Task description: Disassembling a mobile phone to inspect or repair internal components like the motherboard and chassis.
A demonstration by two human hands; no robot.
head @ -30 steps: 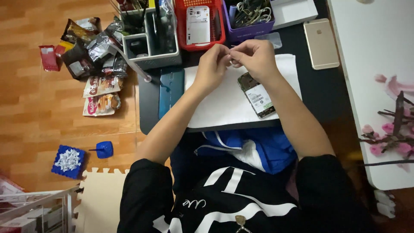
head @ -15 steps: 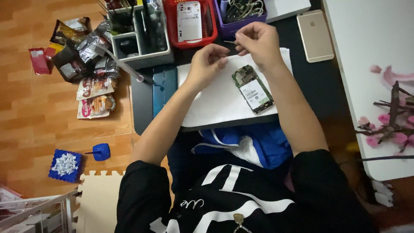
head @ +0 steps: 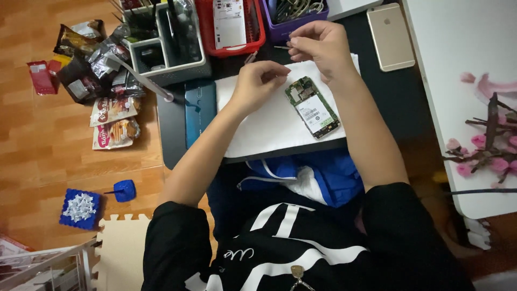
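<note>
Hands now drawn apart, right hand (head: 320,46) pinching thin tool (head: 281,47), left hand (head: 258,83) loosely curled on white mat (head: 264,129) beside circuit board (head: 312,106)

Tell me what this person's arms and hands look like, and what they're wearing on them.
Both forearms are bare from the elbow down. The left hand and right hand wear no gloves, and no watch or bracelet shows on either wrist. Short black sleeves cover the upper arms, part of a black top with white stripes across the front. Rings are too small to tell.
</note>
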